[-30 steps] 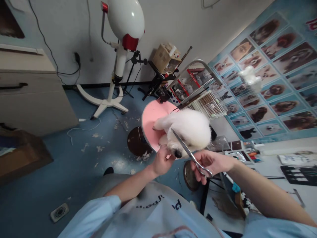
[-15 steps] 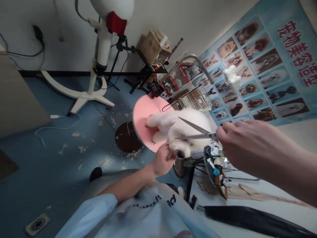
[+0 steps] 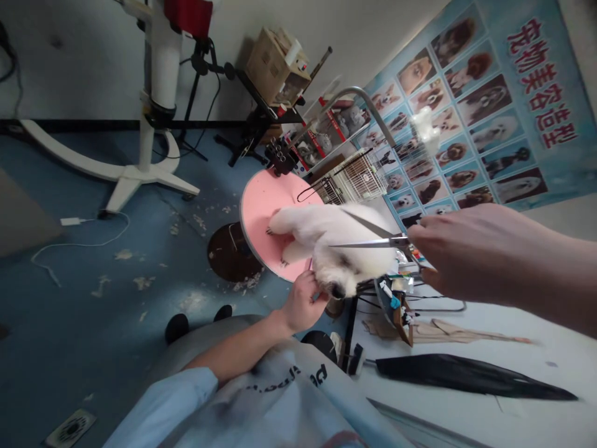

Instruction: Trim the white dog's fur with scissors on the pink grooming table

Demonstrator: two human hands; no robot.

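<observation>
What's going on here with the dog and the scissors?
A person is trimming a small white dog that stands on a round pink table. The left hand holds the dog under its muzzle, while the right hand holds scissors with blades parted over its head. Tufts of clipped fur lie on the blue floor.

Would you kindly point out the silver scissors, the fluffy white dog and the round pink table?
silver scissors (image 3: 368, 239), head view, on the blades.
fluffy white dog (image 3: 326, 236), head view, on its back.
round pink table (image 3: 262, 205), head view, bare top.

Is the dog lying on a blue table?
No, the white dog lies on a round pink table; only the floor below is blue.
</observation>
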